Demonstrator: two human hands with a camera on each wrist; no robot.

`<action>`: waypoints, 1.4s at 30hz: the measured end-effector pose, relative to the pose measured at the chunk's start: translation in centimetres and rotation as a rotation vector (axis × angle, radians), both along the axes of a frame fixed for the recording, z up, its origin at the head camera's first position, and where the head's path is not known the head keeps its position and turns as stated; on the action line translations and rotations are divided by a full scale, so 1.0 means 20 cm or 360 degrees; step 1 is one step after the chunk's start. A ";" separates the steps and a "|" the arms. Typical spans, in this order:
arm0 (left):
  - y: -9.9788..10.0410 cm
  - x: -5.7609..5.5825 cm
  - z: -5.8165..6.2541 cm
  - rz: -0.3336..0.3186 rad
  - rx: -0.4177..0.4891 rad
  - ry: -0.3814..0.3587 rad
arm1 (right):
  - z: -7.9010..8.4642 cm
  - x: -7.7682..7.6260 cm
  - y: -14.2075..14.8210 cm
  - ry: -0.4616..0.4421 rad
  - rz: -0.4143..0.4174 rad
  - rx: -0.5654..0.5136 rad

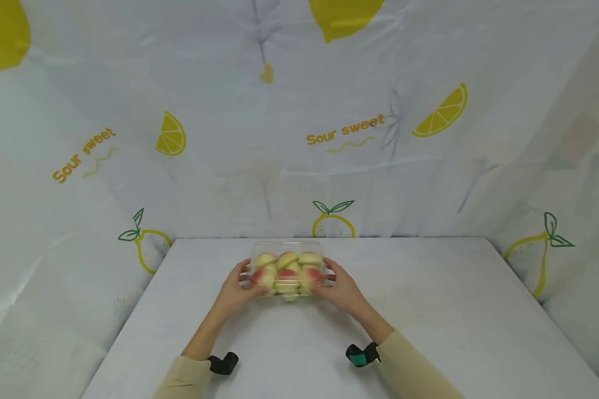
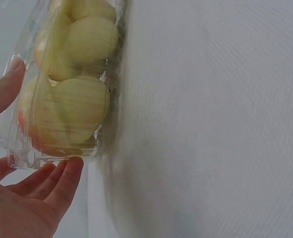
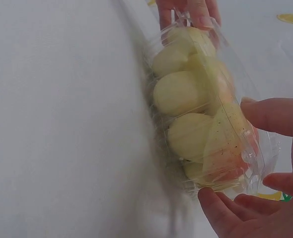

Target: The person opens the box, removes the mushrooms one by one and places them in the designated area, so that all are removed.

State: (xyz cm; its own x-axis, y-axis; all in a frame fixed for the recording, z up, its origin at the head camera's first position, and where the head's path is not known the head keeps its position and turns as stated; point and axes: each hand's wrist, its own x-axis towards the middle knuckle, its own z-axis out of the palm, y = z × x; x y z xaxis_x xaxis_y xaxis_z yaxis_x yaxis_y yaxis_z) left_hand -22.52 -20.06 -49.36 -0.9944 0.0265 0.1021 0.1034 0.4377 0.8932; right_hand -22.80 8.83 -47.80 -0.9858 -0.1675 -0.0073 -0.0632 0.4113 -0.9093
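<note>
A clear plastic clamshell box [image 1: 287, 246] of fruit is near the far edge of the white table. Several round, pale yellow fruits with a red blush [image 1: 287, 280], like peaches, fill it. My left hand [image 1: 235, 292] grips the box's left end, thumb at the near side and fingers around the end. At the right end, my right hand [image 1: 343, 289] holds it the same way. The lid is down over the fruit. In the left wrist view, the fingertips of the left hand [image 2: 35, 208] press the box's end wall. The right wrist view shows both hands on the box [image 3: 253, 163].
The white table [image 1: 429, 321] spreads out to both sides and toward me. Behind it hangs a pale cloth [image 1: 229, 166] printed with lemons and lettering. Black wrist cameras [image 1: 223, 363] stick out from both wrists, under beige sleeves.
</note>
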 end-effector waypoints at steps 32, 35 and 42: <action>0.24 0.06 -0.01 -0.0192 0.0056 0.0060 | 0.00 0.08 0.32 -0.0099 -0.0005 0.0062; 0.27 0.06 -0.01 -0.0209 0.0069 0.0057 | 0.01 0.09 0.35 -0.0087 -0.0010 0.0092; 0.31 0.09 -0.01 -0.0233 0.0041 0.0060 | 0.03 0.13 0.40 -0.0062 0.0005 0.0111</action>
State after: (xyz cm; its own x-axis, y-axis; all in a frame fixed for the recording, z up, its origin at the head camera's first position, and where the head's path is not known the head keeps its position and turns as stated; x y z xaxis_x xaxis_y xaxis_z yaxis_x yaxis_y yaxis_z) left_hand -20.74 -13.94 -49.57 -0.9756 0.1675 0.1417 0.1978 0.3923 0.8983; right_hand -20.24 16.77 -47.24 -0.9841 -0.1683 -0.0573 -0.0297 0.4736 -0.8802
